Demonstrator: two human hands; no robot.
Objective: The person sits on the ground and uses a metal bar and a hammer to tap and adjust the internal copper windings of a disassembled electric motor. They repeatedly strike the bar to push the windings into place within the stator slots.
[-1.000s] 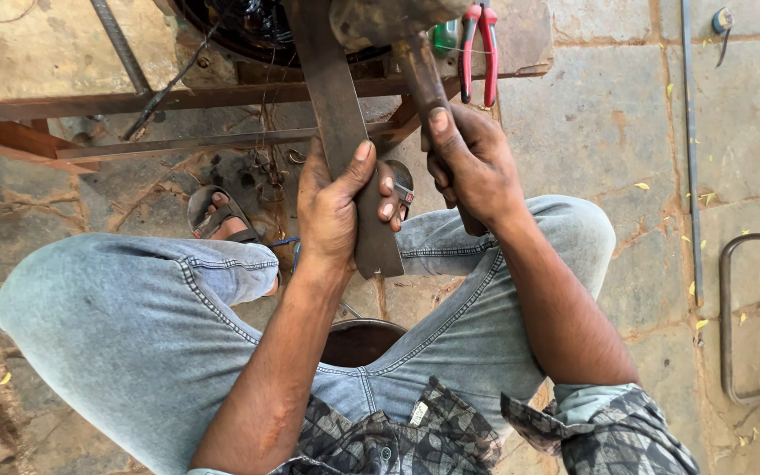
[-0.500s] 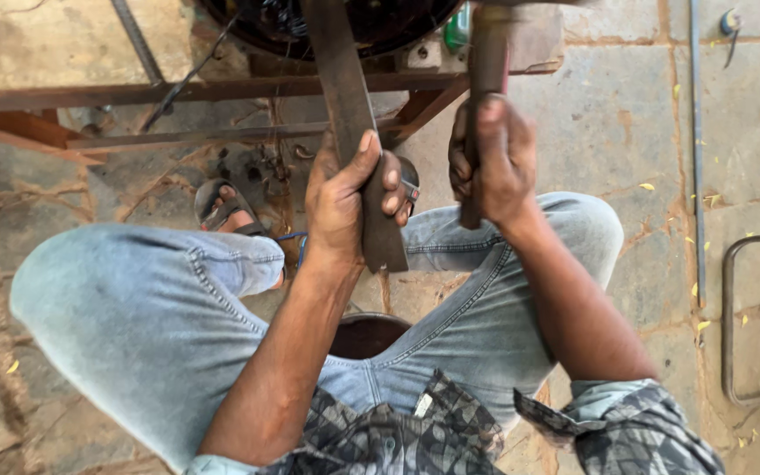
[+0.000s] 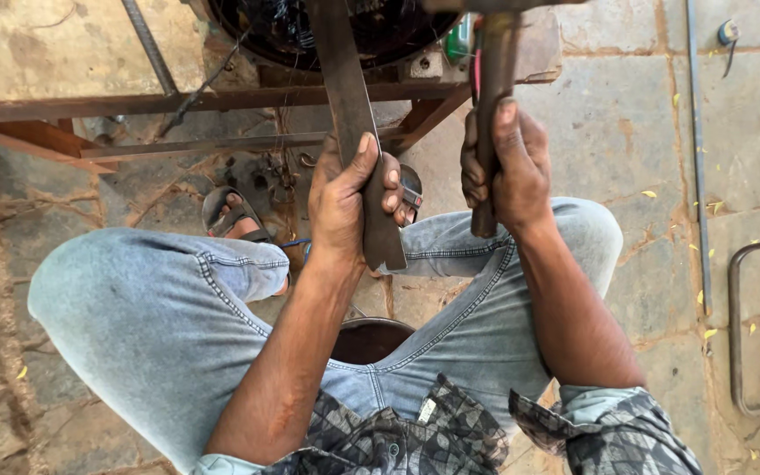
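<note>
My left hand [image 3: 345,207] fingers wrapped tight round flat steel bar [image 3: 349,105], thumb along its face. My right hand [image 3: 507,171] fingers clenched round hammer handle [image 3: 490,97], thumb up.

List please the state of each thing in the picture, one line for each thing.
left hand: closed around the flat metal bar
flat metal bar: held, pointing away toward the dark round housing
right hand: closed around the hammer handle
hammer handle: gripped, raised
dark round housing: resting on the metal frame
sandal: worn on the foot
</note>
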